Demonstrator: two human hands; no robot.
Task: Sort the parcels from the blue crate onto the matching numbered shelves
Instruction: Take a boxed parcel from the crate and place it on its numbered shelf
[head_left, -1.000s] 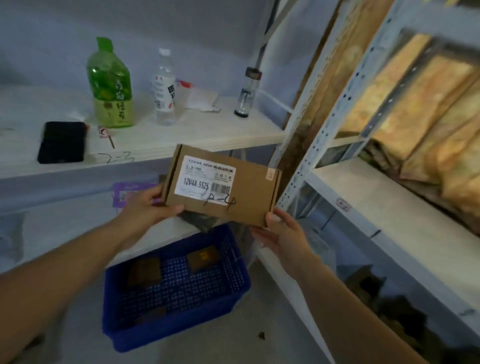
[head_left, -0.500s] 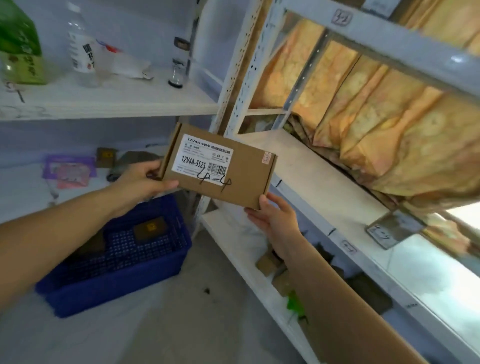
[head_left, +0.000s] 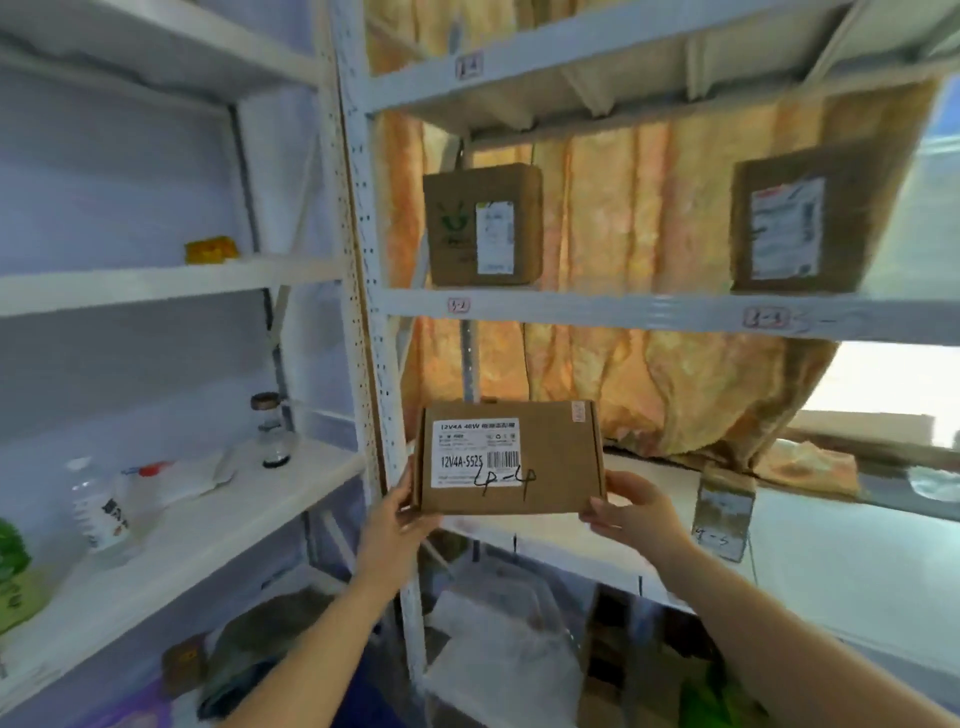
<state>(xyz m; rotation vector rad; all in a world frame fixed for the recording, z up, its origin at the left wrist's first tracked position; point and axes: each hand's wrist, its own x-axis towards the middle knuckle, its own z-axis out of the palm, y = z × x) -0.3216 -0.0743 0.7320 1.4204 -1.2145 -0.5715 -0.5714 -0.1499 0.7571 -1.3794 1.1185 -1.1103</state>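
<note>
We are at the step of matching one parcel to its place: the flat brown parcel (head_left: 511, 457) is up in the air in front of the metal rack (head_left: 363, 270), label facing us, clear of every shelf. Our left hand (head_left: 400, 525) grips its left edge, thumb on the front and fingers curled behind; our right hand (head_left: 639, 512) pinches the lower right corner, thumb on top and fingers underneath. The pen mark on the white label looks to us like 4-4. The tags on the shelf above read 3-2 (head_left: 458, 305) and 3-3 (head_left: 764, 317), with a brown box (head_left: 483, 223) and a second box (head_left: 800, 223) standing over them, so that level seems wrong for this one. Just behind and below the parcel runs a white shelf (head_left: 841, 551), and on it stands a small packet (head_left: 724, 514) marked what looks like 4-5. We judge that the 4-4 spot lies on this same shelf, just left of that packet, though we cannot see its tag. The next move calls for finding that tag, then lowering the parcel flat onto the board, beside the small packet without knocking it. The blue crate is not plainly in view.
</note>
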